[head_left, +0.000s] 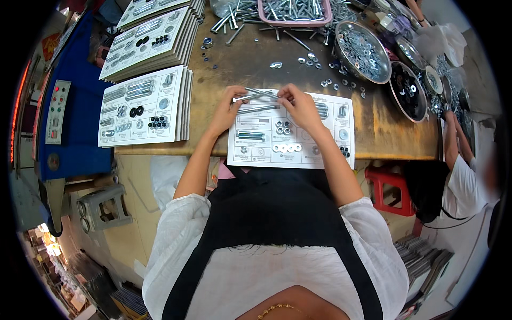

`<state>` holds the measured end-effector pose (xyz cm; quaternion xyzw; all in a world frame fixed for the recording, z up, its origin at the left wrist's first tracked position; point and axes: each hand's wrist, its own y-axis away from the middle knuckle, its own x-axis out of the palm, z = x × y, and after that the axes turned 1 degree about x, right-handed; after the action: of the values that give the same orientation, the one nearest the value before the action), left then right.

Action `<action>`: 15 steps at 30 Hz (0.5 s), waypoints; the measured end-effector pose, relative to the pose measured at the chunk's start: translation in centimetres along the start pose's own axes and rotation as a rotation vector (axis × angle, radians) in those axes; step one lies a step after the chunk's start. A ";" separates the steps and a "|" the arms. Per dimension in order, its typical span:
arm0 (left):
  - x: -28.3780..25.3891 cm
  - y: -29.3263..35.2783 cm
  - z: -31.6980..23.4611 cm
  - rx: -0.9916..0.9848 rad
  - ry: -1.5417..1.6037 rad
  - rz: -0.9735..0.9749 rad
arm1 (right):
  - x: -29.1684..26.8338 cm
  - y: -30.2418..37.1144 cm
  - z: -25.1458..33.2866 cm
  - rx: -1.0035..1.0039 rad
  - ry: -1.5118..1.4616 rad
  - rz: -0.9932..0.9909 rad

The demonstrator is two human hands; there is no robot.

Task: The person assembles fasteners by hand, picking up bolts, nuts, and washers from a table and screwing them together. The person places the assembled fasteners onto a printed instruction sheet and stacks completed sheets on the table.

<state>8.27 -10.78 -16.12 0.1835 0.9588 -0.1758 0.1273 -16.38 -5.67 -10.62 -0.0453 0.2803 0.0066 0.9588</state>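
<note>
In front of me a white printed hardware card (341,160) lies at the table's near edge. Long silver bolts (258,110) lie over its upper left part, some of them crossing. My left hand (226,113) is closed around the head ends of the bolts. At their other ends my right hand (300,108) has its thumb and fingers pinched together on the bolts. Lower on the card sit a few nuts (282,127), a row of flat washers (287,148) and a bundle of short metal pieces (250,135).
Stacks of filled cards (186,106) stand at the left. Behind are a pink tray (296,23) of bolts and a metal bowl (385,74) of washers, with another bowl (422,114) of black parts. Loose nuts (310,61) lie between. A person (464,176) works at the right.
</note>
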 end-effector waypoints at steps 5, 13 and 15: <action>-0.6 0.2 0.8 -0.147 0.266 -0.073 | 0.0 -1.0 -0.8 -0.036 0.061 0.072; -2.0 -0.6 0.5 -0.164 0.057 0.097 | -0.2 -1.7 0.3 -0.324 0.426 0.117; -2.0 -0.6 -0.2 -0.165 0.050 0.139 | 0.2 -1.3 0.5 -0.357 0.459 0.080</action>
<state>9.78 -11.79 -15.19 0.2429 0.9577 -0.0825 0.1302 -15.85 -6.94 -10.21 -0.2026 0.4856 0.0833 0.8463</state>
